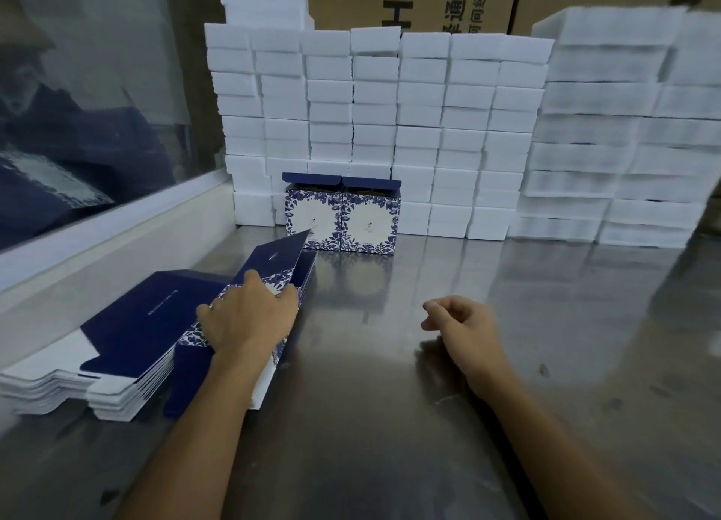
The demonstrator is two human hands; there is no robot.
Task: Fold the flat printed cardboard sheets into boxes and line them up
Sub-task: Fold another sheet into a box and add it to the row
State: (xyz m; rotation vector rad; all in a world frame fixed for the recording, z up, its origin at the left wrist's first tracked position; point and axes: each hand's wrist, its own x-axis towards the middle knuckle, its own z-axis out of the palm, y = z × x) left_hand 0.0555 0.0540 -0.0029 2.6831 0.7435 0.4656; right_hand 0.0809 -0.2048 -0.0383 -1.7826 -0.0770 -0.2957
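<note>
Two boxes (341, 215) stand lined up against the foam blocks (390, 129), a thick stack (97, 363) remains flat, the left hand (249, 316) grips the top sheet (273, 265), and the right hand (464, 324) hovers loosely curled, empty.

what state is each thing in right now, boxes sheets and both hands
folded boxes: two, upright, side by side, top flaps open
top sheet: flat, far end lifted off the stack
sheet stack: flat, unfolded
left hand: gripping the top sheet
right hand: loosely curled, holding nothing
</note>
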